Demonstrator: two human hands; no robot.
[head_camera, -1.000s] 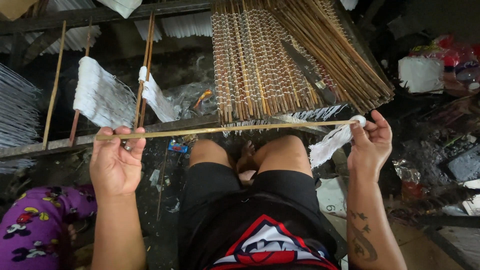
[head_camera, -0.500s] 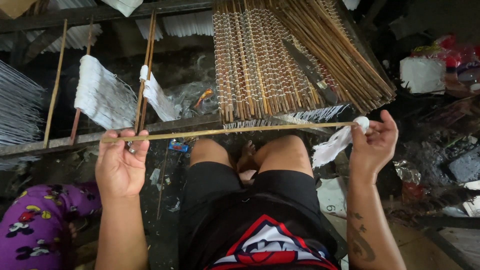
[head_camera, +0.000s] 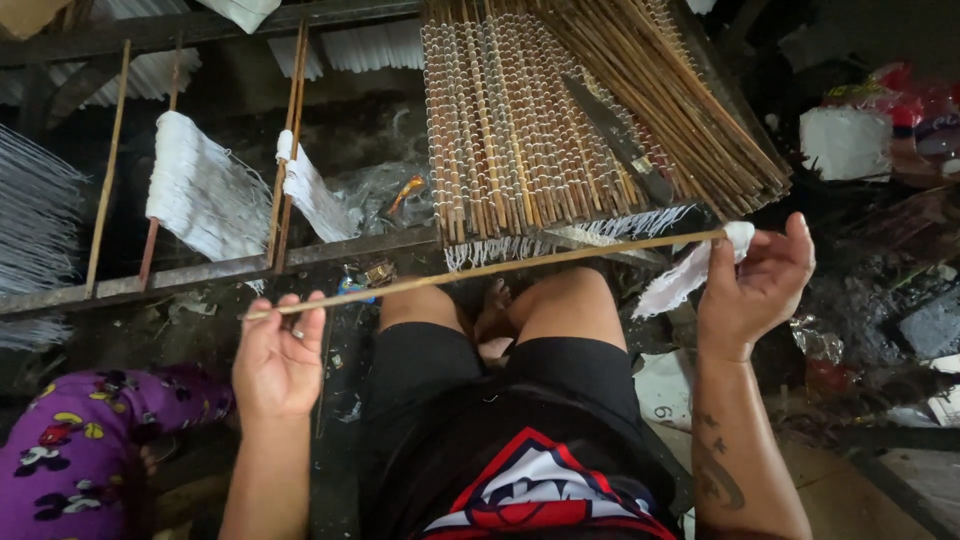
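I hold a long thin bamboo stick (head_camera: 480, 270) level across my lap. My left hand (head_camera: 278, 355) pinches its left end between fingers and thumb. My right hand (head_camera: 758, 285) grips the right end, where a wad of white thread (head_camera: 690, 275) is wound on and hangs down. Just beyond the stick lies a woven mat of bamboo sticks (head_camera: 520, 130) bound with white string, its loose white fringe (head_camera: 560, 235) toward me. A dark knife (head_camera: 620, 140) rests on the mat's loose sticks at the right.
A wooden frame bar (head_camera: 200, 272) runs across at left, with upright sticks carrying bundles of white thread (head_camera: 205, 195). A person's purple patterned sleeve (head_camera: 90, 450) is at lower left. Bags and clutter (head_camera: 870, 140) fill the right side.
Both hands have dropped slightly toward my lap with the stick, and its left end now sits lower than the right. The grip on each end is unchanged.
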